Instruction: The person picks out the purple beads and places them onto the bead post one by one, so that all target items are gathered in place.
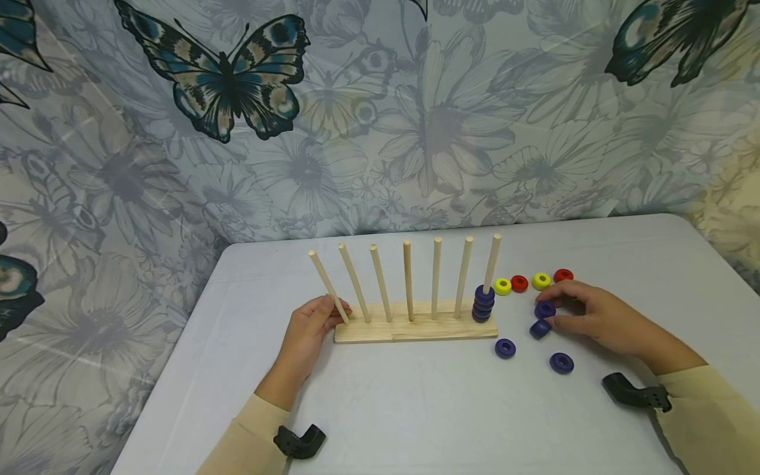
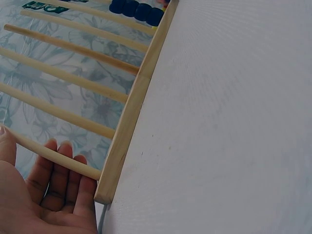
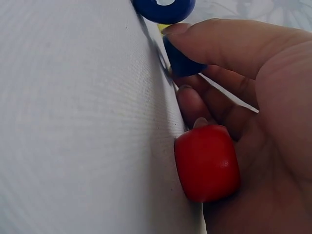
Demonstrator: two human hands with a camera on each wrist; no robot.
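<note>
Steadiness comes from the left hand [image 1: 305,330], whose thumb and fingers close about the leftmost peg [image 1: 328,285] low down, at the left end of the wooden rack [image 1: 415,335]. A light grip that braces the base should serve better than one dragging the peg sideways. Just beyond the rack's right end, the right hand [image 1: 584,313] grasps a blue ring [image 1: 545,309] between thumb and fingers; a tilted blue ring [image 1: 540,328] sits right by the thumb — whether that one is gripped too, I cannot tell. A red ring [image 3: 207,163] lies close to the palm, held or merely beside it is unclear. One ring pinched by its rim, hole left uncovered, would handle most cleanly over the rightmost peg [image 1: 491,260], where a blue stack [image 1: 483,303] sits at the foot — lifted level, clear of the ring [image 1: 505,348] lying flat nearby.
</note>
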